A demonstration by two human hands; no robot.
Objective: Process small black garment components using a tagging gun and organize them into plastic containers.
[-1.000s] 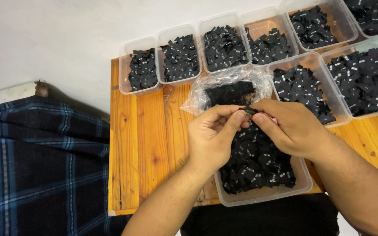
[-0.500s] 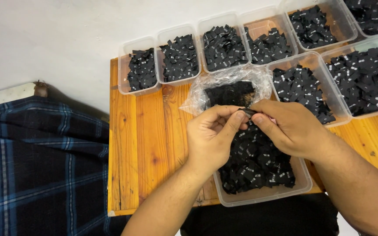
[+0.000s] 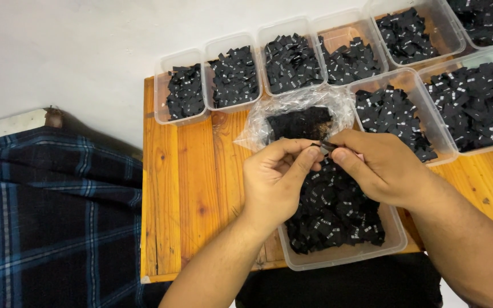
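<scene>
With my left hand (image 3: 278, 182) and right hand (image 3: 380, 168) both pinched shut on one small black label (image 3: 326, 148) above the near tub (image 3: 343, 259), the sorted tubs (image 3: 185, 114) look well filled, but this heap remains.

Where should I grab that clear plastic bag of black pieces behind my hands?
Take the clear plastic bag by its crumpled open edge on the left side, coming from above. The loose film bunches there and stands clear of the wooden table; tubs crowd its back and right.
</scene>
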